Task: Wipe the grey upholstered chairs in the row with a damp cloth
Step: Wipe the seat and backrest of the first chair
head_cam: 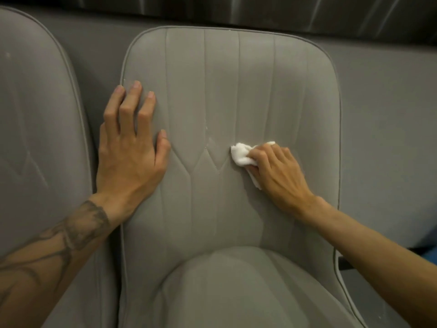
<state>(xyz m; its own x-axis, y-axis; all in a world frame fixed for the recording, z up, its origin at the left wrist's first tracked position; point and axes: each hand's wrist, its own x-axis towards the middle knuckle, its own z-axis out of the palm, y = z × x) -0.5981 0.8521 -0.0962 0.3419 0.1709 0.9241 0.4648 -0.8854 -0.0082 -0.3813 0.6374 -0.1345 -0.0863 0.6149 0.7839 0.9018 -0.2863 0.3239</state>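
A grey upholstered chair [227, 91] fills the middle of the view, its stitched backrest facing me and its seat cushion [236, 292] below. My right hand [276, 171] grips a bunched white cloth [241, 155] and holds it against the backrest, right of the centre seam. My left hand [132, 150] rests flat on the left edge of the same backrest, fingers spread. Small pale specks run along the centre seam beside the cloth.
A second grey chair [35, 126] stands close on the left, with a narrow gap between the two. Behind both runs a grey padded wall [383, 102], with dark curtain folds at the top. A dark bar shows at the right edge.
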